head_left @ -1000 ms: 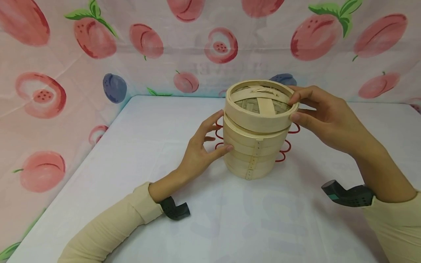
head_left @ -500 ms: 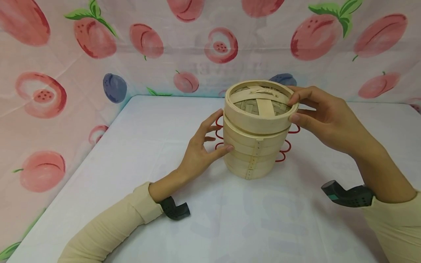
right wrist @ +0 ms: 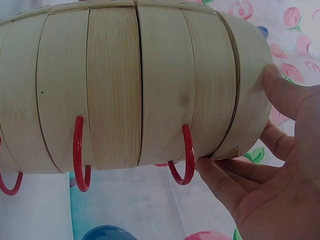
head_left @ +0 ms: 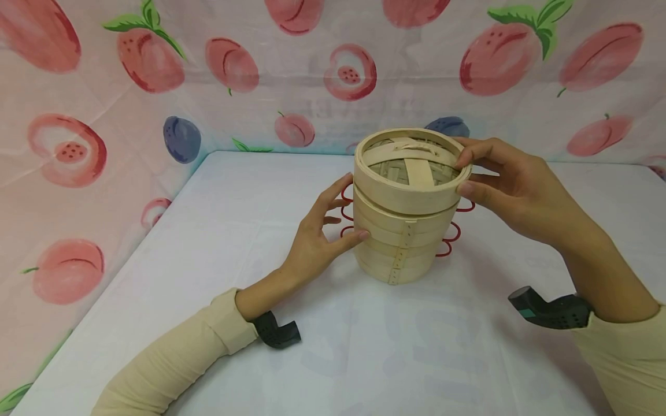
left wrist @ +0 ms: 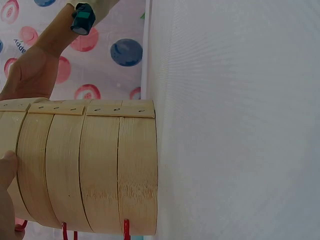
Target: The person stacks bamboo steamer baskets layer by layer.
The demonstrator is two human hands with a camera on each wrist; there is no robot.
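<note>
A stack of pale bamboo steamer baskets [head_left: 380,248] with red loop handles stands upright on the table in the head view. On top sits its round woven lid [head_left: 419,173], slightly tilted, a thin dark seam running between it and the basket below. At the stack's left side my left hand [head_left: 317,231] holds the baskets, thumb on the front and fingers by the red loops. My right hand [head_left: 520,185] pinches the lid's right rim between thumb and fingers. In the right wrist view that thumb [right wrist: 285,92] presses the lid's side; the steamer's inside is hidden.
A white-covered table [head_left: 250,190] carries the stack. Behind and to the left hangs a fruit-printed cloth [head_left: 291,69]. Dark camera mounts sit on both wrists, the right one [head_left: 551,306] jutting over the table.
The lid has sunk slightly, its near side coming down closer to the top basket. Both hands keep their holds, and the basket stack stays in place.
</note>
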